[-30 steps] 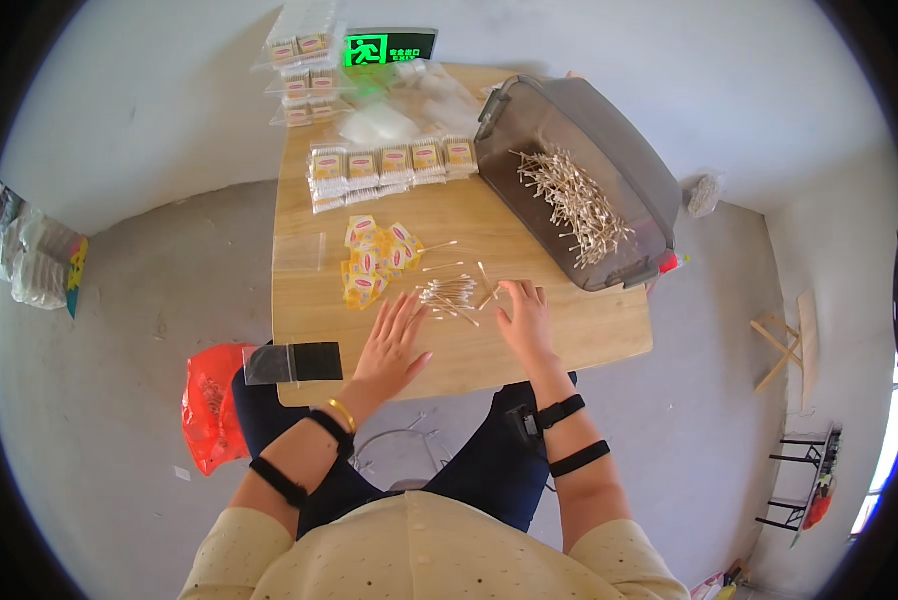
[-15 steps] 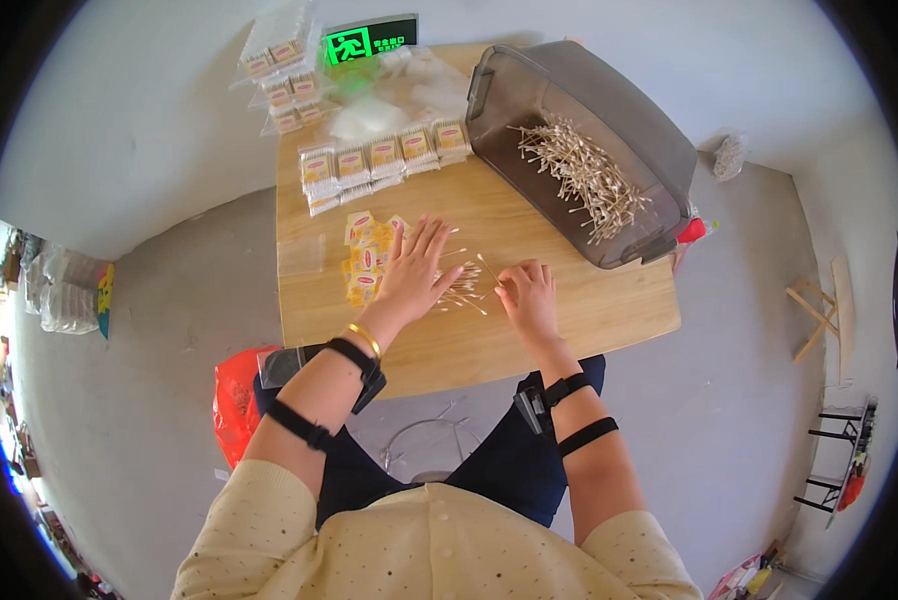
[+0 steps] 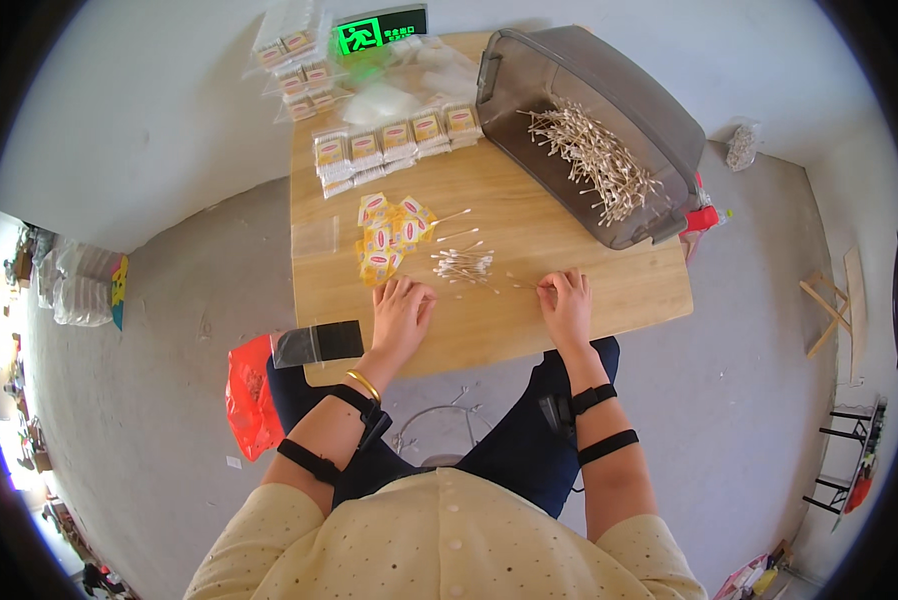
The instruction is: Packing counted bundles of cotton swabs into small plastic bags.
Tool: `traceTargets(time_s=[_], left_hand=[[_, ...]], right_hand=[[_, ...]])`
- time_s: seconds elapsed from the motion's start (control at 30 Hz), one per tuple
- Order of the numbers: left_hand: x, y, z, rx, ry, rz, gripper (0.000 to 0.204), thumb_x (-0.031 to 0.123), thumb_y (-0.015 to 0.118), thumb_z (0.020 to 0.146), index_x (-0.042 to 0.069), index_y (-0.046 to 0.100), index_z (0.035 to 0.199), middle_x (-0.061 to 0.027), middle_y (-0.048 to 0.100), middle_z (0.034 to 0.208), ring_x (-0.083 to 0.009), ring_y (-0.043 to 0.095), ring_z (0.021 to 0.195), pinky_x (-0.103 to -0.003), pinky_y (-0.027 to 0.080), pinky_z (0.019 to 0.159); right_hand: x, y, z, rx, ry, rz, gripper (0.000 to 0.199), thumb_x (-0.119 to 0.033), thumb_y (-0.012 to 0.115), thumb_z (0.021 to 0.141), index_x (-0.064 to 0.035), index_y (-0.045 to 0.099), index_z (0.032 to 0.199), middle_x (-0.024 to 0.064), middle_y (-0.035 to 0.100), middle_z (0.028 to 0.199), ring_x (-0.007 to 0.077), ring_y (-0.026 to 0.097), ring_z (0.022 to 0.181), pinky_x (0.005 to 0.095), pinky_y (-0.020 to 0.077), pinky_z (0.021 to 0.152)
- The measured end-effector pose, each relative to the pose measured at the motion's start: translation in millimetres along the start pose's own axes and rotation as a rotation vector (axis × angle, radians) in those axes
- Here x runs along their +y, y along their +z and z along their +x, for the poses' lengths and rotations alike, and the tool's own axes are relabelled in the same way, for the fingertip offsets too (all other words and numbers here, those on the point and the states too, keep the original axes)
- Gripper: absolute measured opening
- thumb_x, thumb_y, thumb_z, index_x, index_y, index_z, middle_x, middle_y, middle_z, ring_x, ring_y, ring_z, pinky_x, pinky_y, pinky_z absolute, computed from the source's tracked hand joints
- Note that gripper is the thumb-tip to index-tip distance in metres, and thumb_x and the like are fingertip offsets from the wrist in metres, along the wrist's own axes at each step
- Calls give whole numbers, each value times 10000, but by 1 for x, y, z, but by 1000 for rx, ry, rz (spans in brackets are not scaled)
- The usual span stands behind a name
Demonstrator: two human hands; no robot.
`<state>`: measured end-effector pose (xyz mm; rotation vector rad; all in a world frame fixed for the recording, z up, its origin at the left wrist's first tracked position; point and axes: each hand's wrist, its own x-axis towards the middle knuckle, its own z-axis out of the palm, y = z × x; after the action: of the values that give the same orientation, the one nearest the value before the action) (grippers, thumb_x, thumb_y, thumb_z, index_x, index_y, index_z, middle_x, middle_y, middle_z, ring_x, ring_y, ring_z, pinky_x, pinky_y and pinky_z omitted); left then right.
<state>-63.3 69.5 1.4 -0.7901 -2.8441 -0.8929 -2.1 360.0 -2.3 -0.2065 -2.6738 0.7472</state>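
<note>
My left hand (image 3: 401, 312) rests near the table's front with its fingers curled in; I see nothing held in it. Just beyond it lie several yellow-and-white printed paper cards (image 3: 394, 235), overlapping in a loose cluster. To the right of the cards is a small pile of cotton swabs (image 3: 461, 264), with a few strays above it. My right hand (image 3: 567, 302) is closed in a pinch, right of the pile. A thin cotton swab (image 3: 521, 281), partly blurred, sticks out leftward from its fingertips.
A grey translucent bin (image 3: 629, 90) lies tipped at the back right, holding many loose swabs (image 3: 599, 160). Packed swab bags (image 3: 397, 142) line the back left, beside clear plastic bags (image 3: 379, 103). A dark pouch (image 3: 337, 341) lies at the front-left edge, above a red bag (image 3: 252, 395).
My left hand has drawn back toward me from over the swabs and cards, and its flat fingers have curled. The right hand has shifted right and slightly nearer, away from the pile.
</note>
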Motion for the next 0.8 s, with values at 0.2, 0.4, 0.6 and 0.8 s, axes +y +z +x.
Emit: traceTargets(time_s=[0.2,0.4,0.6,0.8], left_hand=[[8,3,-14,17,-2,12,101,122,725,816,152,660,888,-21,605,918,-255,575,960,-416,389,910],[17,6,-15,37,-43,-22,107,118,731,807,150,662,883,-19,604,918,-252,572,964,-416,389,896],[16,4,-24,36,-41,4,97,112,728,807,154,670,873,-16,607,911,-256,573,974,-417,384,911],[32,3,-39,-41,-33,32,340,147,722,827,124,629,1154,-99,574,1208,-307,520,1199,-468,376,1028]], right_hand=[[-43,24,-3,0,-138,58,224,-85,751,762,-105,657,964,89,596,982,336,560,983,449,451,842],[-62,53,5,-44,-12,29,182,-83,773,758,-111,664,901,94,595,941,324,557,960,441,455,835],[-58,43,-5,-89,-23,55,136,-101,747,760,-115,658,862,93,600,938,339,560,963,451,458,809],[-78,53,-19,-139,-167,191,162,-76,744,763,-107,634,878,96,595,935,342,555,949,460,463,810]])
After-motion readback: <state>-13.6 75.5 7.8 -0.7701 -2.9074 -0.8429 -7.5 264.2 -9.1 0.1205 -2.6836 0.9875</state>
